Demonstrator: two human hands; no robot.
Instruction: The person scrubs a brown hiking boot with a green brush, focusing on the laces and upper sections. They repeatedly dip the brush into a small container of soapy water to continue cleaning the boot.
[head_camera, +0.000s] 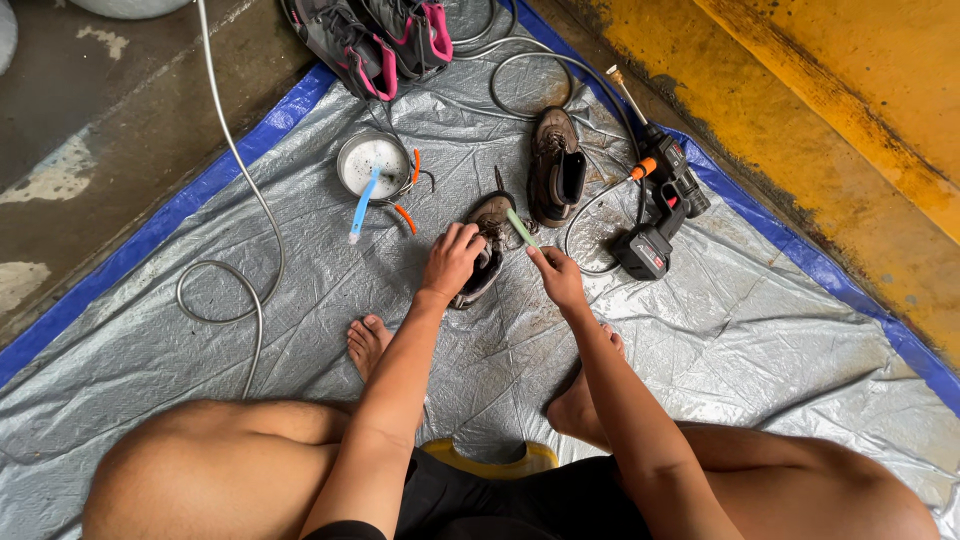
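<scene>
My left hand (452, 260) grips a worn brown shoe (490, 215) lying on the grey tarp (300, 300), holding it by its side. My right hand (556, 275) holds a green toothbrush (520, 227) whose head rests against the shoe's upper. A second brown shoe (555, 165) lies just beyond, to the right. Both of my bare feet (368, 343) rest on the tarp beneath my arms.
A round metal bowl (372, 165) with foamy water and a blue brush (362, 205) sits at the left. A cordless spray washer (660, 210) lies at the right, its grey hose (240, 200) looping across the tarp. Grey-and-pink sneakers (380, 40) lie at the far end. A yellow wall (800, 120) borders the right.
</scene>
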